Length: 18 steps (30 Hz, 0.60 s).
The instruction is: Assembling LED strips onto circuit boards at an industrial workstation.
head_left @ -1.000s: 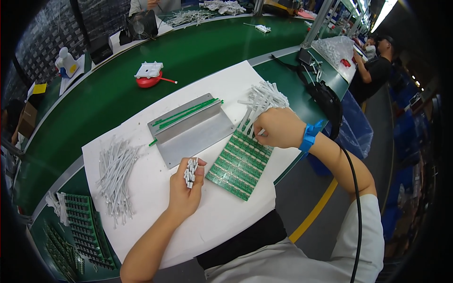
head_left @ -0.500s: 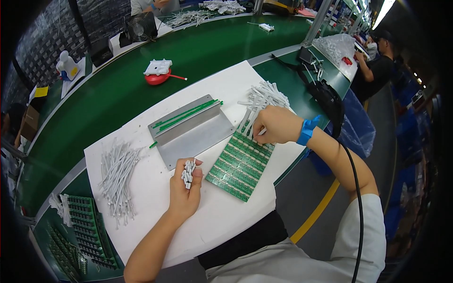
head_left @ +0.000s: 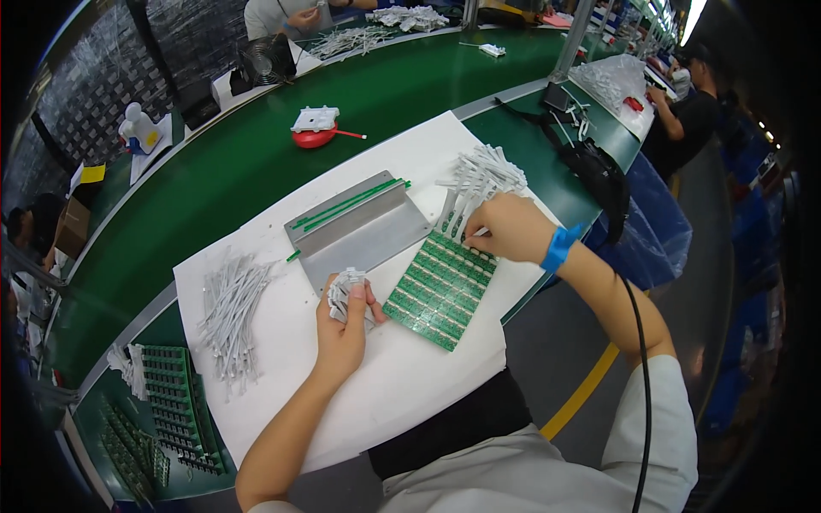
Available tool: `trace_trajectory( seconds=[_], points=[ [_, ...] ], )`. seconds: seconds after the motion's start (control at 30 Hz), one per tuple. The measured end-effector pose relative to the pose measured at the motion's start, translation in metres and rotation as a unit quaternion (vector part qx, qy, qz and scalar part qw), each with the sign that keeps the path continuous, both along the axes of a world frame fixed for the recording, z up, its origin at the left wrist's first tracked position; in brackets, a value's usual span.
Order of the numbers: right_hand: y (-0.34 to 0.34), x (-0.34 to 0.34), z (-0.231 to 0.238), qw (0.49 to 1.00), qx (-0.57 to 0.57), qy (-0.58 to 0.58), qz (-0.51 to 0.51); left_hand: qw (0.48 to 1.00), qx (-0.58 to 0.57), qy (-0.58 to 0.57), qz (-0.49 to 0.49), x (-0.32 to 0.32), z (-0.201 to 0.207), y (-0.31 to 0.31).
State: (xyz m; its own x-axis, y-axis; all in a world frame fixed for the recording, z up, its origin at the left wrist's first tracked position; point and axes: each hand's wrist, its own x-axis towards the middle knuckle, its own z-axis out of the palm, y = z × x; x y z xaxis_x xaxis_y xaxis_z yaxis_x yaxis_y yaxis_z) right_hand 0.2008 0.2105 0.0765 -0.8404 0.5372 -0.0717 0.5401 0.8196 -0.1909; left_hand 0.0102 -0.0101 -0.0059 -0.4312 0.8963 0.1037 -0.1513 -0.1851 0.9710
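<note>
A green circuit board panel (head_left: 439, 295) with rows of small parts lies tilted on white paper (head_left: 410, 389). Several white cable pieces stick out from its far edge, beside a heap of white connector cables (head_left: 489, 167). My right hand (head_left: 511, 229), with a blue wrist strap (head_left: 561, 248), is at the panel's far right corner, thumb and finger pinched together. Whatever sits in that pinch is too small to make out. My left hand (head_left: 344, 329) is closed round a bunch of white connectors (head_left: 346, 291), left of the panel.
An L-shaped metal fixture (head_left: 363, 231) with green strips stands behind my left hand. White cables (head_left: 233, 321) lie at left, near stacked green boards (head_left: 175, 406). On the green conveyor (head_left: 410, 81) rides a red round thing (head_left: 314, 138) under a white part. Other people work beyond.
My left hand has turned, showing more of the connectors. The right hand stays at the panel's far edge, its pinch slightly shifted. The red thing sits farther right in the picture; the view shifted too.
</note>
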Motion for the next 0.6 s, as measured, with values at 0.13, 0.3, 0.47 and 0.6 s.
trace_trajectory(
  seconds=[0.13, 0.3, 0.47, 0.6],
  points=[
    [-0.056, 0.003, -0.006, 0.967, 0.214, 0.132, 0.029, 0.999, -0.027, 0.028, 0.004, 0.003, 0.006, -0.003],
    [-0.122, -0.015, -0.009, 0.915, -0.044, 0.399, 0.032, 0.998, -0.047, 0.018, -0.025, 0.009, 0.013, -0.01],
    [-0.146, -0.036, -0.053, 0.791, -0.306, 0.525, -0.078, 0.991, -0.033, -0.021, -0.129, 0.013, 0.014, -0.015],
    [-0.153, -0.04, -0.056, 0.651, -0.508, 0.549, -0.127, 0.989, -0.036, -0.036, -0.14, 0.016, 0.018, -0.016]
  ],
)
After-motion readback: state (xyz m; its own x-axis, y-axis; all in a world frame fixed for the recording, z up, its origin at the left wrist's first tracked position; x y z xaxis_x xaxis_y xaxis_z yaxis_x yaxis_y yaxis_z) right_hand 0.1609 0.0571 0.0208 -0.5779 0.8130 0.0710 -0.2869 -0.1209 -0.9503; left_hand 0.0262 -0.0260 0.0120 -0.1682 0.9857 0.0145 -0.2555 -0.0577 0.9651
